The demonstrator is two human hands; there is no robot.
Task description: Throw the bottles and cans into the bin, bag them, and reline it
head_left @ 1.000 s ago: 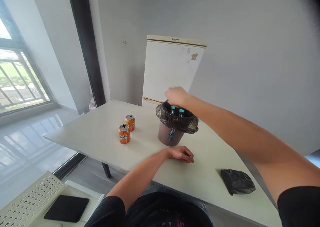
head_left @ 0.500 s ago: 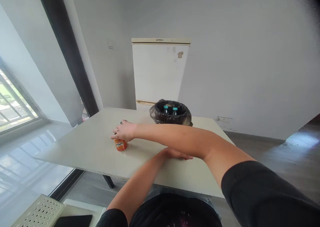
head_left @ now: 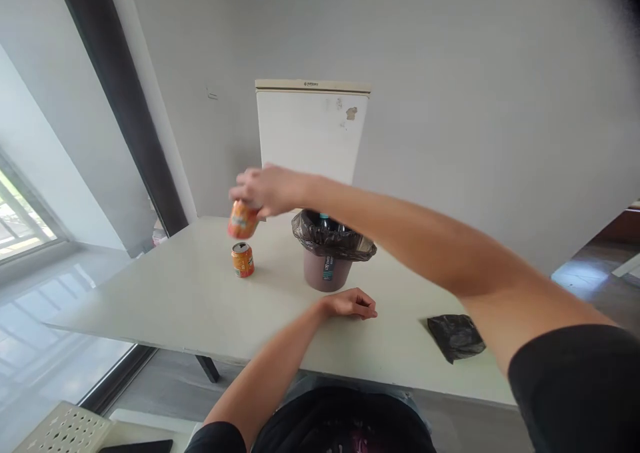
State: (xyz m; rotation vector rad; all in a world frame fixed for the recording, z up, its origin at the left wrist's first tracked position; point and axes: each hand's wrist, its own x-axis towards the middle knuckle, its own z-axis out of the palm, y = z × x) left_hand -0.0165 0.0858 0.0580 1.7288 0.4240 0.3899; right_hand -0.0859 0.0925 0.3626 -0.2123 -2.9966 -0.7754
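Note:
My right hand (head_left: 264, 190) is lifted above the table, its fingers closed round an orange drink can (head_left: 242, 220) that hangs tilted in the air. A second orange can (head_left: 243, 260) stands upright on the table right below it. Just to the right is a small brown bin (head_left: 327, 270) lined with a black bag (head_left: 350, 243); bottles with teal caps (head_left: 324, 217) stick up inside it. My left hand (head_left: 350, 304) rests on the table in front of the bin, fingers loosely curled with nothing in them.
A folded black bag (head_left: 455, 336) lies near the table's (head_left: 165, 300) right front edge. A white fridge (head_left: 310, 133) stands against the wall behind the table. A window is at the left, and a perforated white tray (head_left: 60, 430) sits low at the bottom left.
My right hand moved from the bin to the cans, closed on one and lifted it off the table. My left hand stayed put. The view shifted.

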